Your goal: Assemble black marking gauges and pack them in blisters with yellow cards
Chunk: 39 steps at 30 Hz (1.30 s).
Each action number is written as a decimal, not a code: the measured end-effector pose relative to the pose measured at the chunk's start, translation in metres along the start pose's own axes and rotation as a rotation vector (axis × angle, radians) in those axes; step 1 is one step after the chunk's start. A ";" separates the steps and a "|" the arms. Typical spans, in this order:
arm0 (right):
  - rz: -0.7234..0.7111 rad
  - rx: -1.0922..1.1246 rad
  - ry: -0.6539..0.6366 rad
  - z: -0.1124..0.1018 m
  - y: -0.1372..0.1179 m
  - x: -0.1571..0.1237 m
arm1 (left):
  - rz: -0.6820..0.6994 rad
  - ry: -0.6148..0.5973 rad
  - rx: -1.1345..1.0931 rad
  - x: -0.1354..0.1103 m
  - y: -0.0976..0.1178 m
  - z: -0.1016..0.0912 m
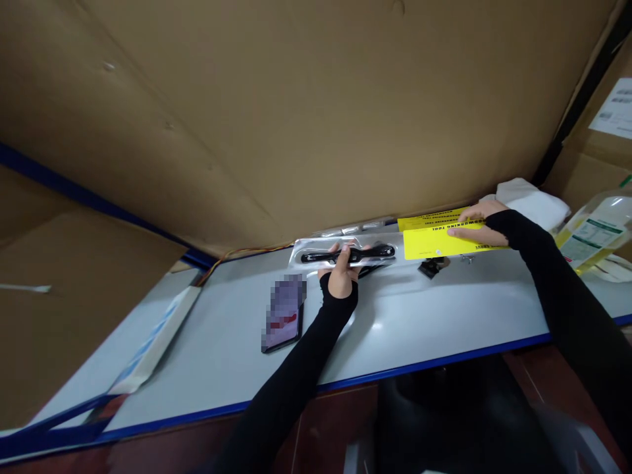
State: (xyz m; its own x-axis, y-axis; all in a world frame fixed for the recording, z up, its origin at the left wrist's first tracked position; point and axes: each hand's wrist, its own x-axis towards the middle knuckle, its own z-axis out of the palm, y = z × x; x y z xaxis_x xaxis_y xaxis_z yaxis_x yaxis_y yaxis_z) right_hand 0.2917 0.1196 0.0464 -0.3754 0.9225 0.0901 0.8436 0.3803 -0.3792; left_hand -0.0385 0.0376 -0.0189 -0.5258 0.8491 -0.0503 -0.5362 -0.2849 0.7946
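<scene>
My left hand (342, 271) is closed round a black tool (348, 255) that lies in a clear plastic blister tray (306, 251) at the back of the white table (222, 342). My right hand (478, 224) rests on a yellow printed card (434, 243), fingers stretched flat along its top edge. A second yellow card (424, 220) lies partly under it. A small black part (431, 266) sits on the table just below the card.
A dark phone (284, 313) lies left of my left arm. A large cardboard sheet (296, 118) walls the back. White cloth (536, 201) and a clear bag with a label (595, 237) lie at right. A flat white packet (153, 342) lies at left.
</scene>
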 end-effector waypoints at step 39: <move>0.052 0.185 -0.009 0.082 -0.075 -0.015 | -0.202 -0.119 0.088 -0.042 -0.031 0.006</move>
State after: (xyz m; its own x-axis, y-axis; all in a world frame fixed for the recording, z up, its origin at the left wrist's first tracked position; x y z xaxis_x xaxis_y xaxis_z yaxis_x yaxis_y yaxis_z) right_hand 0.2024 0.0717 -0.0022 -0.3372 0.9397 0.0578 0.7773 0.3125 -0.5460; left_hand 0.0042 0.0139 -0.0378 -0.3295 0.9328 -0.1462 -0.5604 -0.0686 0.8254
